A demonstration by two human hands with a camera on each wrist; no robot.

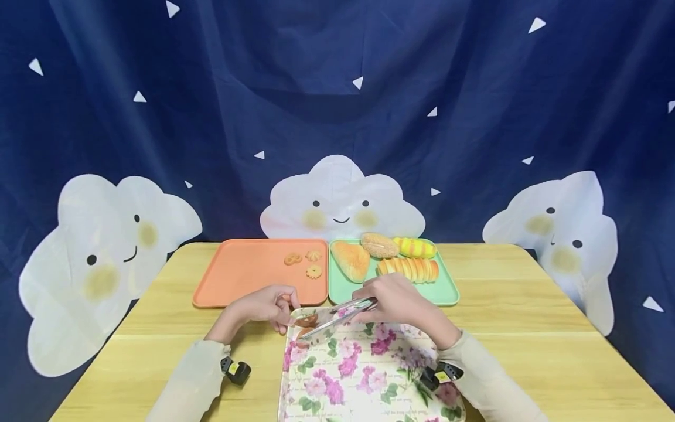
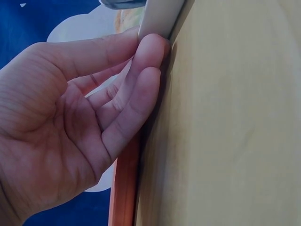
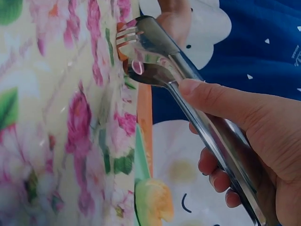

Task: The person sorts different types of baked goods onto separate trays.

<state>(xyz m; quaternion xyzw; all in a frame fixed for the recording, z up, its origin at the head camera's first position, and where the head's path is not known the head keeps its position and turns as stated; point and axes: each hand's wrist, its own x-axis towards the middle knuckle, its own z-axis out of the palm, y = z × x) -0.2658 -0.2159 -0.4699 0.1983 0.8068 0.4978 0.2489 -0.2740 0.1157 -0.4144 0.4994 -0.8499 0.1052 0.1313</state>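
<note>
My right hand (image 1: 392,298) holds silver metal tongs (image 1: 343,316), with the thumb along one arm in the right wrist view. The tong tips are low over the far left corner of a floral tray (image 1: 337,404), at a small orange-brown piece (image 3: 121,44) that looks like a cookie. The tips partly cover this piece, so whether they grip it is unclear. My left hand (image 1: 270,306) pinches the tray's left rim near that corner between thumb and fingertips, as the left wrist view (image 2: 84,113) shows the hand up close.
Behind the floral tray lies an orange tray (image 1: 253,269) with several small cookies (image 1: 313,271). Beside it, a green tray (image 1: 448,293) carries a triangular bread (image 1: 352,261), a seeded bun (image 1: 379,245), a yellow striped bread (image 1: 415,247) and a sliced loaf (image 1: 408,269). All rest on a wooden table (image 1: 527,328).
</note>
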